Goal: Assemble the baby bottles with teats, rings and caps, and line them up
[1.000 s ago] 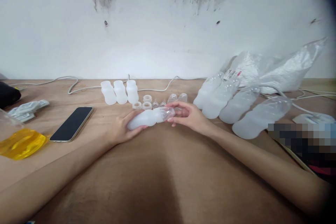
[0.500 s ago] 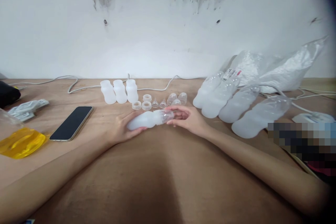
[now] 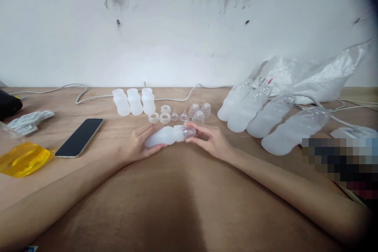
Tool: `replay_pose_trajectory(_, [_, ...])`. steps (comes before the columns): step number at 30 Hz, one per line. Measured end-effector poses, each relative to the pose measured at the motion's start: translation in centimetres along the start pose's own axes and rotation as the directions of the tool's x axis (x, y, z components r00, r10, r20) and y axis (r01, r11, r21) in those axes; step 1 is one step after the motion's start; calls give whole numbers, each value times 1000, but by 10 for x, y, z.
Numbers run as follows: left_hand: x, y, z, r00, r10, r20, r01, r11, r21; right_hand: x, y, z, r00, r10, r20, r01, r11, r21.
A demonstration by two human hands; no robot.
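Left fingers (image 3: 156, 149) clasp the bottle (image 3: 161, 136); right fingers (image 3: 198, 126) seemingly pinch its clear cap (image 3: 188, 132).

Head camera: looking from the person's head, facing forward and down across the worktop (image 3: 165, 204);
Wall (image 3: 177, 39): facing the camera beyond the worktop's far edge; filling the upper frame;
Forearms (image 3: 67, 193): reaching in from both lower corners, running close beneath the camera;
Bottle (image 3: 161, 136): lying near mid-frame between left hand (image 3: 141, 141) and right hand (image 3: 212, 138).
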State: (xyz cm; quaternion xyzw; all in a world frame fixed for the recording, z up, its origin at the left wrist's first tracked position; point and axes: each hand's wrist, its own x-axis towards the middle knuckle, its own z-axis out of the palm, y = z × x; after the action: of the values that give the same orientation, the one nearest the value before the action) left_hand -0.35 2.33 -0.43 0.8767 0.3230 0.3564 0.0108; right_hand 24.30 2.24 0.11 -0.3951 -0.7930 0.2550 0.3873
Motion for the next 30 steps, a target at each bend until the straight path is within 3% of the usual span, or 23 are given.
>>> replay_pose_trajectory(7, [0, -1, 2, 997, -61, 50, 61, 998, 3, 0, -2, 3, 1000, -26, -7, 25, 998, -51])
replay_pose_trajectory(16, [2, -3, 3, 997, -73, 34, 74, 996, -40, 10, -25, -13, 997, -23, 74, 39, 975, -219])
replay_pose_trajectory(19, [3, -2, 3, 996, 8, 86, 1, 994, -108, 14, -42, -29, 992, -70, 103, 94, 965, -245])
replay_pose_trajectory(22, [5, -3, 3, 988, 119, 98, -107, 986, -124, 15, -66, -57, 985, -74, 155, 121, 938, -326])
replay_pose_trajectory(25, [5, -3, 5, 994, 107, 11, -106, 991, -84, 10, -84, -94, 966, 57, 252, 103, 811, -577])
replay_pose_trajectory(28, [4, -3, 7, 995, 98, -18, -99, 994, -54, 4, -85, -129, 972, 218, 92, -54, 582, -811])
replay_pose_trajectory(30, [3, -3, 8, 992, 125, -10, -125, 992, -31, 1, -77, -147, 969, 238, -64, -166, 434, -886])
